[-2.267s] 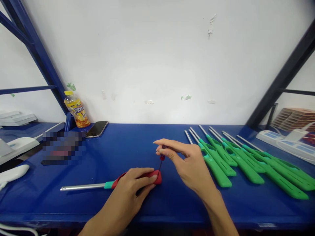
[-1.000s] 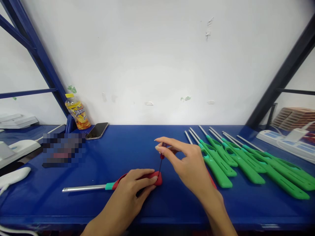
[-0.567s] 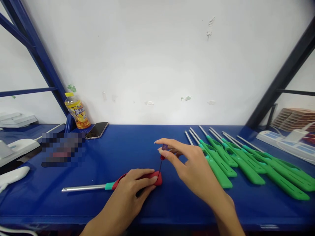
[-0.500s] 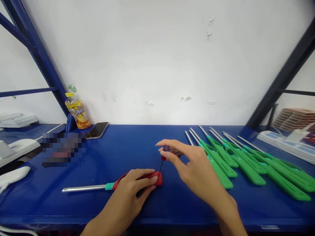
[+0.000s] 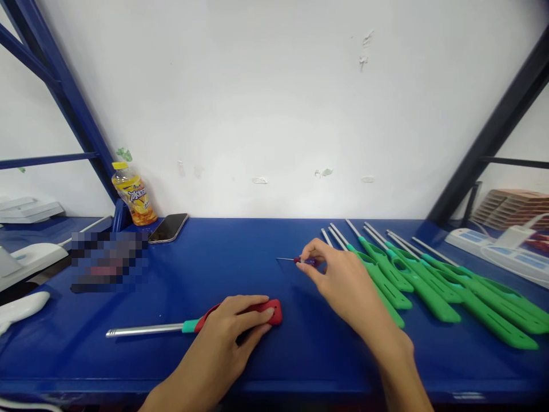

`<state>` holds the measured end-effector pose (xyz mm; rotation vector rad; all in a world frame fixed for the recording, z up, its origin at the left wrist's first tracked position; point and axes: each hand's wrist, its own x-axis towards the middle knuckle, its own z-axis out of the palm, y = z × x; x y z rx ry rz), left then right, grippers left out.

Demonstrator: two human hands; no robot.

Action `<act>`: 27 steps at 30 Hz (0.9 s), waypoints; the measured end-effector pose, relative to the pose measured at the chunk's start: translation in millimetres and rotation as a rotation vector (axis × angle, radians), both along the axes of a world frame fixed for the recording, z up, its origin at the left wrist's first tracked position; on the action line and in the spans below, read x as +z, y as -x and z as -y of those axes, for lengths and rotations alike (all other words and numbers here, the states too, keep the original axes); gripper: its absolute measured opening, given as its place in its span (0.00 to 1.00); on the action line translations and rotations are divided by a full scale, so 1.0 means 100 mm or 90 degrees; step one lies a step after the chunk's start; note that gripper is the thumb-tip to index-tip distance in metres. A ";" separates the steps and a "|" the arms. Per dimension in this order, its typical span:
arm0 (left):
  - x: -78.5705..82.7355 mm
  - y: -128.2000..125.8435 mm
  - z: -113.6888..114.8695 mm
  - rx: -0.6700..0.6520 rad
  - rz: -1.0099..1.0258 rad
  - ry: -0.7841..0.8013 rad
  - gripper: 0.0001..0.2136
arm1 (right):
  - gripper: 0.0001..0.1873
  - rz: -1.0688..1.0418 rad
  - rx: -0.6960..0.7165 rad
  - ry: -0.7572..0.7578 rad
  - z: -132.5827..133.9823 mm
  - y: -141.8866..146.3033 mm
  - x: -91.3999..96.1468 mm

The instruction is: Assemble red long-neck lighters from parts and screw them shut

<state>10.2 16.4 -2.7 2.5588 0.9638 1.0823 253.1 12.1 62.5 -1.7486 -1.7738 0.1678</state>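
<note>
A red long-nosed gas lighter [image 5: 275, 312] lies flat near the front of the blue table, its silver tube pointing left. My left hand [image 5: 235, 326] is wrapped over the red handle and hides its middle; small dark holes show at the handle's right end. Between the thumb and fingers of my right hand [image 5: 332, 272] is a small screwdriver [image 5: 297, 260] with a dark red and purple handle. Its thin shaft points left, roughly level, behind the lighter and apart from it. Several green lighters [image 5: 422, 286] lie side by side to the right of my right hand.
A phone [image 5: 168, 228] and a yellow-capped drink bottle [image 5: 136, 197] are at the back left. A blurred dark object [image 5: 107, 263] lies in front of them. White power strips [image 5: 501, 252] flank the table [image 5: 231, 246], with blue frame posts at both sides and a wall behind.
My right hand has lifted the screwdriver off the lighter's handle and tipped it from upright to nearly level, tip leftward. My left hand stays on the lighter.
</note>
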 end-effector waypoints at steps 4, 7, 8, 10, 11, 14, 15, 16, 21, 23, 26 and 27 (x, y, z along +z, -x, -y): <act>0.00 -0.01 0.01 -0.001 0.006 -0.003 0.09 | 0.07 0.058 -0.014 0.038 -0.04 0.02 -0.11; 0.01 -0.01 0.01 0.007 -0.001 -0.001 0.09 | 0.08 0.088 0.000 0.055 -0.05 0.01 -0.19; 0.01 -0.01 0.00 0.009 -0.002 -0.004 0.09 | 0.07 0.093 0.008 0.058 -0.05 0.00 -0.20; 0.01 0.00 0.00 0.008 -0.004 -0.010 0.09 | 0.06 0.099 0.022 0.060 -0.05 0.00 -0.22; 0.01 0.00 0.00 0.008 -0.003 -0.014 0.09 | 0.05 0.100 0.026 0.060 -0.05 0.00 -0.22; 0.00 0.00 0.00 0.006 -0.005 -0.022 0.09 | 0.05 0.102 0.035 0.051 -0.04 0.02 -0.20; 0.00 0.00 0.00 0.006 -0.007 -0.025 0.09 | 0.05 0.101 0.039 0.045 -0.03 0.03 -0.19; -0.01 0.01 0.00 0.007 -0.009 -0.029 0.09 | 0.05 0.097 0.045 0.038 -0.02 0.04 -0.18; 0.01 0.00 0.00 0.001 -0.034 -0.074 0.09 | 0.05 0.054 0.116 0.011 0.02 0.15 -0.09; 0.04 -0.01 0.00 -0.006 -0.027 -0.100 0.09 | 0.07 0.024 0.157 0.012 0.05 0.21 -0.05; 0.08 0.00 0.01 -0.036 -0.007 -0.129 0.10 | 0.13 -0.053 0.243 0.044 0.11 0.31 0.01; 0.09 0.01 0.01 -0.054 -0.008 -0.142 0.11 | 0.15 -0.075 0.276 0.059 0.14 0.33 0.03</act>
